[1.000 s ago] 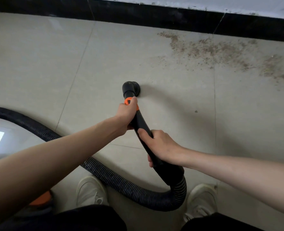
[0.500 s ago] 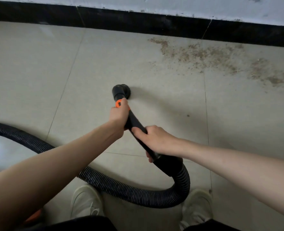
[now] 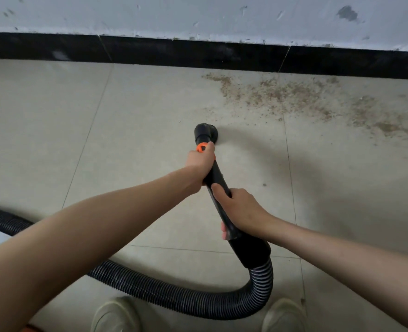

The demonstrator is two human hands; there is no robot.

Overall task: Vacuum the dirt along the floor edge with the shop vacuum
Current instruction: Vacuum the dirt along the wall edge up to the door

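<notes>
A black vacuum wand (image 3: 218, 183) with an orange collar (image 3: 201, 147) ends in a round black nozzle (image 3: 206, 132) just above or on the pale floor tiles. My left hand (image 3: 199, 164) grips the wand just below the collar. My right hand (image 3: 240, 209) grips it lower down, near the cuff where the ribbed black hose (image 3: 174, 298) joins. Brown dirt (image 3: 294, 97) is scattered along the black baseboard (image 3: 198, 52), up and to the right of the nozzle and apart from it.
The hose loops in front of my two white shoes (image 3: 115, 315) and runs off to the left edge. A white wall (image 3: 198, 15) rises above the baseboard. An orange part of the vacuum (image 3: 30, 329) shows at the bottom left.
The view has tilted up, showing more wall. The nozzle and both hands have moved a little toward the baseboard and the dirt; both grips are unchanged.
</notes>
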